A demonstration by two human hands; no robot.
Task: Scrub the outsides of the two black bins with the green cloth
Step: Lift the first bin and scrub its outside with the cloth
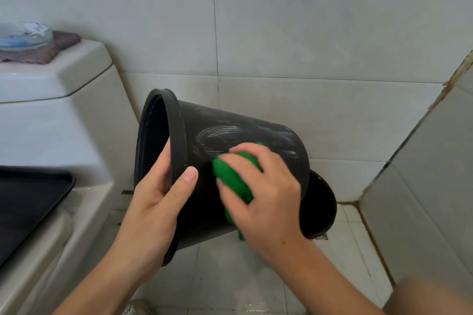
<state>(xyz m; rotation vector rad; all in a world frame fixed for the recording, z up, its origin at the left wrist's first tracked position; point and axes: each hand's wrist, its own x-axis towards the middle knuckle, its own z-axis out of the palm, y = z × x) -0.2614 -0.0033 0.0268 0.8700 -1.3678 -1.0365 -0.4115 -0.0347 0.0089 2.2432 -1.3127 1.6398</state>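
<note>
- Glossy grey wall tiles (pixel 281 20), pale floor tiles, smooth white toilet tank (pixel 46 79) at left.
- Left hand (pixel 156 202) grips rolled rim of tapered black plastic bin (pixel 243 135), tipped sideways, soap-streaked.
- Right hand (pixel 266 194) clutches bunched green cloth (pixel 231 179) against bin wall.
- Second bin (pixel 321 207) sits behind, on floor.

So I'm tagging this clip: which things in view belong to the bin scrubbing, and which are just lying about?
In the job:
- tilted black bin, its rim gripped by the left hand
- green cloth, pressed on it by the right hand
- second black bin, on the floor behind

Lying about:
- toilet tank
- brown cloth and a clear dish on it
- black tray
</note>
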